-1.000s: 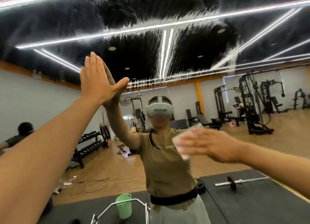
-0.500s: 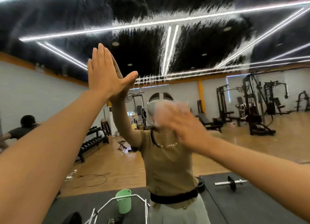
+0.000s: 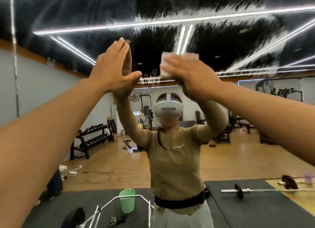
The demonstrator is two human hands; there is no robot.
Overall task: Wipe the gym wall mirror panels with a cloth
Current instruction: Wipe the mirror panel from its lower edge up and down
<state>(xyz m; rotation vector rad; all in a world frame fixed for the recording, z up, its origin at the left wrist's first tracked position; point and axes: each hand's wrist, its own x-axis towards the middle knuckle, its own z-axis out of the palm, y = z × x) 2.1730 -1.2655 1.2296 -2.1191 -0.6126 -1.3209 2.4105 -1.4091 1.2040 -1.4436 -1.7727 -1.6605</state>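
Observation:
The wall mirror (image 3: 238, 151) fills the view and reflects the gym and me. Wet white smears streak its upper part. My left hand (image 3: 112, 70) lies flat against the glass, fingers straight and pointing up. My right hand (image 3: 189, 72) presses a white cloth (image 3: 164, 64) flat on the mirror just right of the left hand, at about the same height. Its fingers are spread over the cloth, which shows past the fingertips. A vertical panel seam (image 3: 15, 57) runs near the left edge.
In the reflection, a green bucket (image 3: 127, 200) stands on black floor mats beside a chrome bar frame (image 3: 105, 205). A barbell (image 3: 247, 191) lies at the lower right. A dumbbell rack (image 3: 92, 139) and weight machines stand further back on the wooden floor.
My right hand has swept the cloth up the glass from chest height to beside my left hand. The left hand stayed flat on the mirror. The view has tilted slightly.

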